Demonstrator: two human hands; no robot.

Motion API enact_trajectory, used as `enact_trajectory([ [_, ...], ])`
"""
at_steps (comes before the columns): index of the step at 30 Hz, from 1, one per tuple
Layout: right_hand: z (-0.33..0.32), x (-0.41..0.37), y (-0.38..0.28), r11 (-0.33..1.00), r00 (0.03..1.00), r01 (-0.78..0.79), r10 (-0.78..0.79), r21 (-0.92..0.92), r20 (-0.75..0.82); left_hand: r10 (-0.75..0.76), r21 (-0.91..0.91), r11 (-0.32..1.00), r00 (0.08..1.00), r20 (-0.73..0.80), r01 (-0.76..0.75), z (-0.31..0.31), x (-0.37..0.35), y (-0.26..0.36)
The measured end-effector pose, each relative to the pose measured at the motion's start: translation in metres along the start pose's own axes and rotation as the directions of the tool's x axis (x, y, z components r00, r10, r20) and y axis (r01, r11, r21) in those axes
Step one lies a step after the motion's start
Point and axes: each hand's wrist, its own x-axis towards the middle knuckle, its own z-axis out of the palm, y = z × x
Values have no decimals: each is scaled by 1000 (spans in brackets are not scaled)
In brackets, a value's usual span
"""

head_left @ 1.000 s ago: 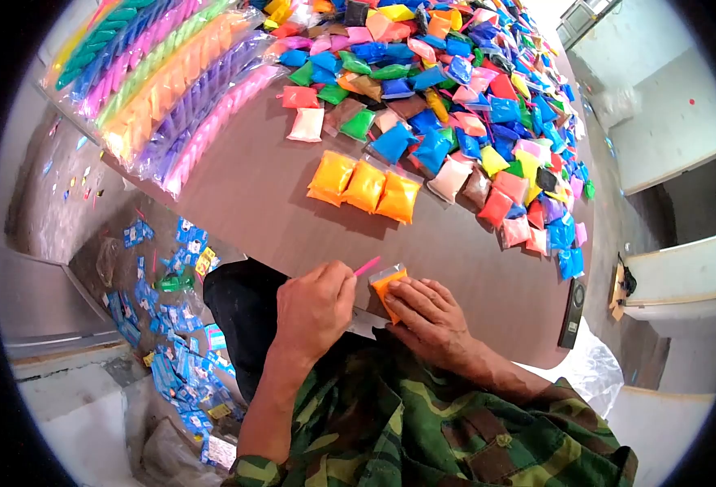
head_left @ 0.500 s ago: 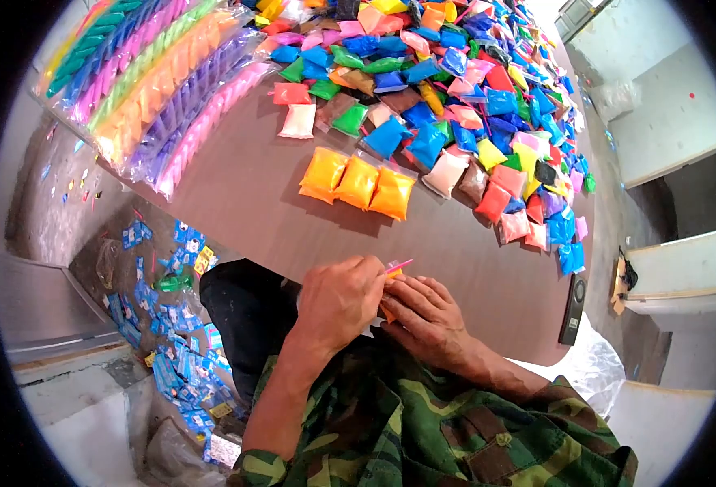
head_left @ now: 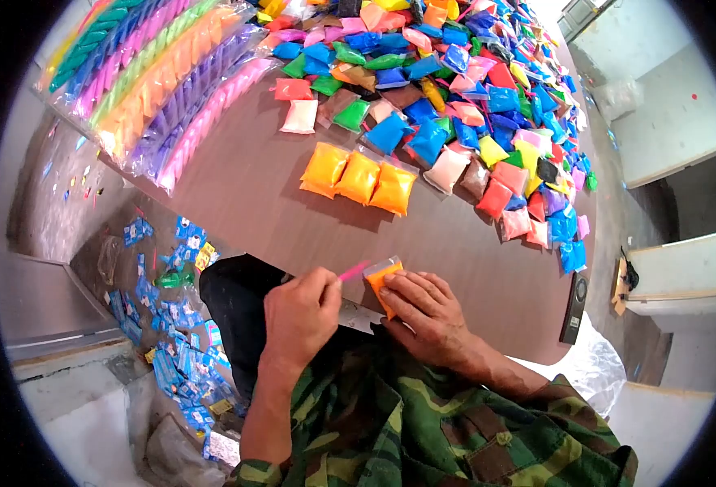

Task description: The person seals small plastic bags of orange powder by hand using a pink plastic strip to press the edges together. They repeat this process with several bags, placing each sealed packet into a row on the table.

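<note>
Left hand (head_left: 299,315) closed in a pinch on a thin pink stick (head_left: 354,270), its tip just short of the open mouth of the orange packet (head_left: 384,280). Right hand (head_left: 429,315) lies on that packet, fingers curled over its near half and clamping it to the bench (head_left: 244,195) edge, directly between the two hands; the thumb is hidden. Risks, as judged: the stick could miss the narrow mouth or pierce the film if pushed at an angle, and too much pressure from the right hand may squeeze filling out or let the packet slide off the edge toward the lap.
</note>
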Motion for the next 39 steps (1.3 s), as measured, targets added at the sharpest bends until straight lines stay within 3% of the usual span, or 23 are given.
enact_trajectory([
  [2, -1, 1, 0, 1000, 1000, -1, 1, 6, 4, -19, 0, 1000, 998, -52, 19, -3, 4, 1],
  [5, 3, -3, -1, 999, 999, -35, 36, 17, -12, -44, -182, 982, 999, -2, 43, -3, -3, 15],
  [9, 1, -1, -1, 998, 998, -18, 21, 52, -55, 66, 6, 998, 998, -12, -66, 11, -6, 9],
  [12, 2, -2, 1, 998, 996, -6, 12, 70, -86, 2, 29, 1000, 999, -45, 0, 3, 1, 9],
  [16, 4, 0, 0, 996, 993, 7, 3, 85, -116, 57, -150, 987, 998, 9, -55, 3, -3, 25],
  [19, 4, -3, 2, 996, 994, 6, 4, 88, -113, 116, -1, 993, 993, 9, -116, 12, -2, 18],
  [20, 4, -3, 2, 996, 994, 7, 3, 88, -109, 70, 82, 994, 997, 32, -72, 10, 0, 16],
  [23, 1, -1, 0, 998, 995, 0, 5, 55, -96, 34, 79, 996, 999, -25, -32, 5, 4, 13],
  [28, -2, 0, -4, 997, 990, -67, 71, 32, -123, -15, -208, 977, 996, 88, 33, 3, -6, 26],
  [31, -2, -3, -2, 997, 988, -60, 67, 49, -138, 59, -53, 997, 997, 58, -56, 12, -7, 20],
  [35, -2, -3, -2, 998, 988, -45, 50, 35, -143, 43, 37, 998, 998, -50, -41, 9, 2, 16],
  [39, -1, 0, -4, 996, 980, -59, 70, 65, -184, -22, -192, 981, 1000, 4, 23, 9, -9, 29],
])
